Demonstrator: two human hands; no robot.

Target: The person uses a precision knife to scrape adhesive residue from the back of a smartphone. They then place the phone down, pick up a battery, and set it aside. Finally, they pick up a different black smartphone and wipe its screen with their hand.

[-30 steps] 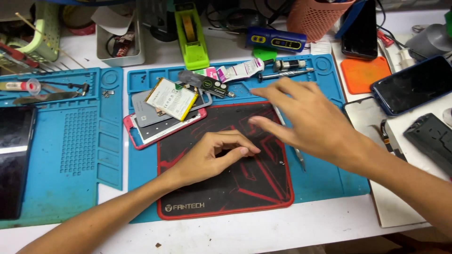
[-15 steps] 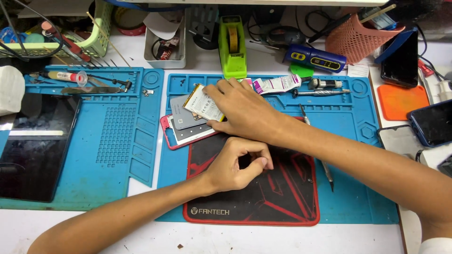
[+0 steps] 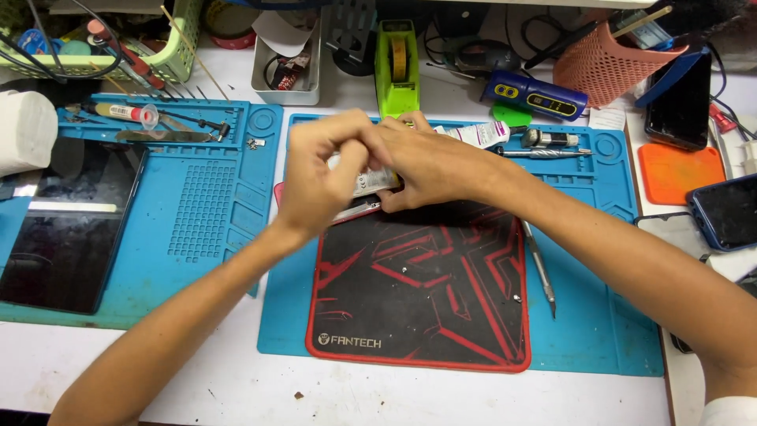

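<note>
Green tape dispenser [image 3: 397, 67] just behind both hands' [image 3: 371, 162] grip

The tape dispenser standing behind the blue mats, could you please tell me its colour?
Bright lime green tape dispenser, seen clearly in the head view.

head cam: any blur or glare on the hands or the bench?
Head view: left hand and right hand are a bit motion-soft, so the pale part between them is hard to read. The tablet on the left carries a bright reflection band across its dark screen. Black mat and tweezers are sharp; lighting is even, with soft shadows.
</note>
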